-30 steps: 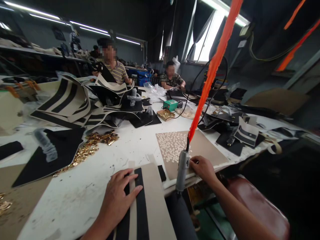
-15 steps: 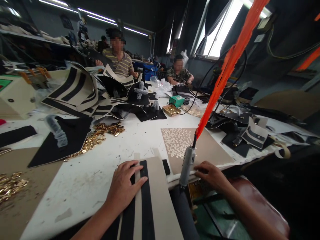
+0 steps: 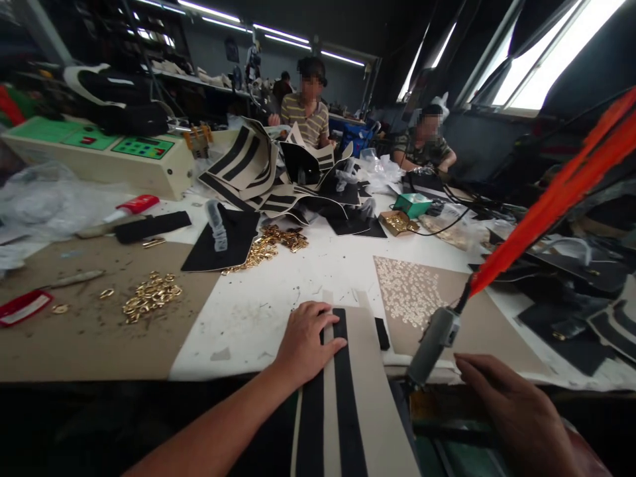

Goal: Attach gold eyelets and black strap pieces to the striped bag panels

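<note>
My left hand (image 3: 305, 341) lies flat, fingers spread, on a beige panel with two black stripes (image 3: 352, 397) that hangs over the table's near edge. My right hand (image 3: 507, 404) hovers at the table edge, low on the right, fingers loosely extended and holding nothing. Just left of it hangs a grey hand tool (image 3: 431, 344) on an orange cord (image 3: 556, 199); the hand does not touch it. A brown board sprinkled with small pale discs (image 3: 412, 298) lies behind the tool.
Gold metal fittings lie in a pile (image 3: 149, 295) on brown card at left and another pile (image 3: 271, 242) by a black panel (image 3: 226, 238). Striped panels (image 3: 248, 162) are heaped mid-table. A cream control box (image 3: 109, 156) stands far left. Two seated people work across the table.
The view has swung left, showing the control box and more of the left table. My right hand has come off the brown board's edge and dropped lower right. My left hand stays on the striped panel.
</note>
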The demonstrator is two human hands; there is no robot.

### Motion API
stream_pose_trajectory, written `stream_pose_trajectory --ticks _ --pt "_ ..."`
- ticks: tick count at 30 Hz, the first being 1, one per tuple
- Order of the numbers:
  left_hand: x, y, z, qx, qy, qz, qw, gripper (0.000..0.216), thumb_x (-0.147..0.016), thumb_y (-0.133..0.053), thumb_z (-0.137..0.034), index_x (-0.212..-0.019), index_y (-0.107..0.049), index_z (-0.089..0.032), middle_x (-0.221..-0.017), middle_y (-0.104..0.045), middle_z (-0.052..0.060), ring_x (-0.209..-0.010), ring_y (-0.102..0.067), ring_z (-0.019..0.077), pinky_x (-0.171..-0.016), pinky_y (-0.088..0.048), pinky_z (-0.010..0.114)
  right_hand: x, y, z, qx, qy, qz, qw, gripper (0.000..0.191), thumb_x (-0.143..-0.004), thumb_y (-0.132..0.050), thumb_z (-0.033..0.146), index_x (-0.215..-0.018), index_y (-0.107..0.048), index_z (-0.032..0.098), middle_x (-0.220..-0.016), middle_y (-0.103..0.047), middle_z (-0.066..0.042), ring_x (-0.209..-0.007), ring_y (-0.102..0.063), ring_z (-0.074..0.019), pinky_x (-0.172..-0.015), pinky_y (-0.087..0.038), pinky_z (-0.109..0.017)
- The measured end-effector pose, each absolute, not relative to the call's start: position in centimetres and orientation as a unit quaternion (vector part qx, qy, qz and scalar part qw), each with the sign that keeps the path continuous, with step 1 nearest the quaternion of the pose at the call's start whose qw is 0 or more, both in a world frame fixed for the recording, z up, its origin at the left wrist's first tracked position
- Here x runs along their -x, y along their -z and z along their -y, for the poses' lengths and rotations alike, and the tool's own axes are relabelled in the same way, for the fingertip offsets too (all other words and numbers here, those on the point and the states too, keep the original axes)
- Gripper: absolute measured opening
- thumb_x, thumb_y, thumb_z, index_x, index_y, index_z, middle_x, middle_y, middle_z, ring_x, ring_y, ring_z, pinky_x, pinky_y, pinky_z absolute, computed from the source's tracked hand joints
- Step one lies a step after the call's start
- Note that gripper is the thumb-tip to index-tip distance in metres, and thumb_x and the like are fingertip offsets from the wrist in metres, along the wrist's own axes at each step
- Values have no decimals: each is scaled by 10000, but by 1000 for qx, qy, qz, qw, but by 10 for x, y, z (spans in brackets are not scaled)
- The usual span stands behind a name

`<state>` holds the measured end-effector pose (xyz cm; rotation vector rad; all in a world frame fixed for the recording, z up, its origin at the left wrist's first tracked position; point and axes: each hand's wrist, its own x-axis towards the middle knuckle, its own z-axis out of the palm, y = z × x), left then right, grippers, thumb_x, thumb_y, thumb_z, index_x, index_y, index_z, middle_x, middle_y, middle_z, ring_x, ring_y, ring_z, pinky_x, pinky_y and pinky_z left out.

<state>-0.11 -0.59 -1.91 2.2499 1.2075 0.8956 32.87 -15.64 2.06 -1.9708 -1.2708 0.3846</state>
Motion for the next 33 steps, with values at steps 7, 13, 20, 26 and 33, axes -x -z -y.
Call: stream_pose_trajectory --ticks 7,13,20,26,33 --pt "3 21 8 -807 -330 -436 221 372 -744 -900 -311 -1086 -766 -256 -1274 -686 64 -1245 -566 314 -1067 -447 502 -204 -33 77 613 -303 657 317 249 -957 -582 440 -941 -783 295 -969 -755 -32 -938 -693 -242 -850 -529 -347" --pt "4 24 10 -806 -328 -435 231 377 -756 -891 -380 -1092 -772 -256 -1288 -683 74 -1258 -558 319 -1084 -439 513 -184 -7 32 616 -312 675 262 226 -917 -594 363 -938 -797 264 -941 -751 -32 -917 -686 -237 -843 -496 -353" --pt "5 24 9 -803 -325 -438 240 386 -754 -888 -381 -1102 -764 -269 -1296 -677 73 -1264 -547 326 -1077 -436 520 -185 -7 26 656 -330 637 233 194 -853 -635 379 -881 -798 278 -920 -782 -16 -898 -706 -255 -839 -500 -349" --pt "5 26 10 -804 -326 -437 237 393 -754 -888 -389 -1098 -762 -247 -1296 -672 65 -1272 -536 306 -1091 -422 494 -186 -14 21 648 -342 654 188 217 -870 -592 407 -788 -720 251 -749 -715 16 -772 -662 -219 -714 -461 -306" --pt "5 26 9 -802 -330 -434 245 401 -748 -892 -382 -1111 -759 -275 -1301 -675 72 -1263 -542 325 -1080 -426 521 -185 -13 20 652 -305 676 160 179 -870 -575 391 -807 -673 255 -771 -705 6 -759 -646 -227 -722 -451 -321"
